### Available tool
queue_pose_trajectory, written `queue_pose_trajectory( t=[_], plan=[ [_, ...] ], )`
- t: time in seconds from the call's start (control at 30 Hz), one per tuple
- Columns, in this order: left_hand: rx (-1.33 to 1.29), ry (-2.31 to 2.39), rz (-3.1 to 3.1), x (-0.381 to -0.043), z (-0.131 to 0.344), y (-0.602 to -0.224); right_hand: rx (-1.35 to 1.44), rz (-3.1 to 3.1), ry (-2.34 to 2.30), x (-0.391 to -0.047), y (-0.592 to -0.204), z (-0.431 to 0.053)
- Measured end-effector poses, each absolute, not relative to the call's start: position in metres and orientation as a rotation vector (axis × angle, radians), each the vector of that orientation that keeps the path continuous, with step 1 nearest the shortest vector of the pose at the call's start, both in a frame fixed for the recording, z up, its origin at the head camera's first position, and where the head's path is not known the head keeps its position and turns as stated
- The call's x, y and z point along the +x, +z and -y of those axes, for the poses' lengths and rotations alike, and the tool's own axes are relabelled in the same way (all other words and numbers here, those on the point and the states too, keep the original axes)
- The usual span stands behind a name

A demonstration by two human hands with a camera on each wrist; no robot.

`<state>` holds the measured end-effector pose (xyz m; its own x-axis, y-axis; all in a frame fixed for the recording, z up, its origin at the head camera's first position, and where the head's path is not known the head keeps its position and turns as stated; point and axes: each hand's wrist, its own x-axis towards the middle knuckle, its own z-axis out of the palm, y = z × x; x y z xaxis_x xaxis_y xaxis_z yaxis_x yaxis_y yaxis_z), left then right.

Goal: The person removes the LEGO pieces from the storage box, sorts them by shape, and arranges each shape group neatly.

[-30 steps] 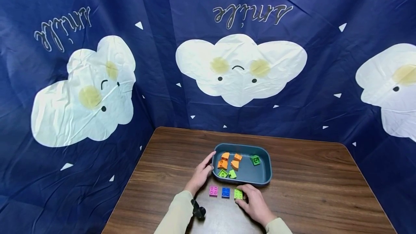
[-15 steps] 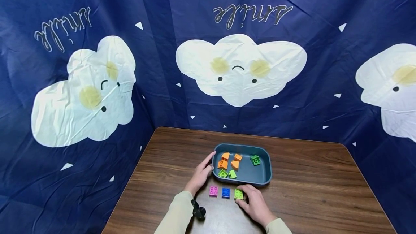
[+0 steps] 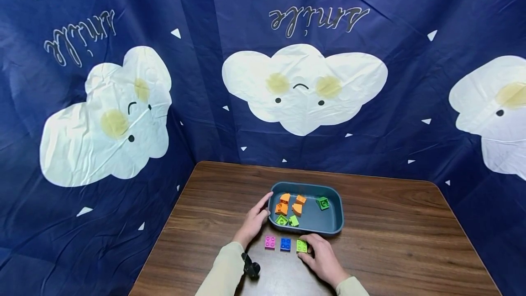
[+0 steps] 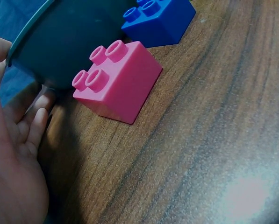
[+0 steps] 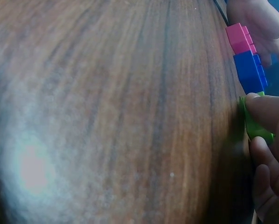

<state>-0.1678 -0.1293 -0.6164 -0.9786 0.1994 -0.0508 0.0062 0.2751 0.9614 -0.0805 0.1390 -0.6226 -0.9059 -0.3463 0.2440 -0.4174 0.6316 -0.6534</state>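
Light green toy brick (image 3: 302, 246) stands on the table, studs up, at the right end of a row of 3. My right hand (image 3: 323, 258) pinches it between thumb and fingers; in the right wrist view the fingers hide part of the brick (image 5: 256, 123). Left of it stand a blue brick (image 3: 285, 244) and a pink brick (image 3: 270, 242), with small gaps between. My left hand (image 3: 251, 225) touches the left side of a dark teal tray (image 3: 338, 228), fingers fairly straight; the left wrist view shows a digit at its rim and the other fingers lower down.
Several orange bricks (image 3: 281, 208), two light green pieces (image 3: 293, 220) and a darker green piece (image 3: 323, 203) lie in the tray. Wooden table (image 3: 386, 223) extends on both sides. A blue curtain (image 3: 205, 104) with clouds hangs behind it. A black strapped device (image 3: 250, 266) sits on the left wrist.
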Motion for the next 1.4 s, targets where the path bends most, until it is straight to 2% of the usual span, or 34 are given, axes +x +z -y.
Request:
queue_pose_trajectory(
  t=[0.8,1.17,1.4],
  plan=[
    [0.165,1.807,-2.358,-0.166,0.128,-0.619,0.599,2.802,1.165,-0.072,-0.614,-0.147],
    [0.172,1.802,-2.354,-0.167,0.13,-0.618,0.603,2.734,1.158,-0.052,-0.582,-0.161],
    [0.204,1.773,-2.396,-0.168,0.129,-0.617,0.606,2.49,0.998,-0.064,-0.551,-0.171]
  ],
)
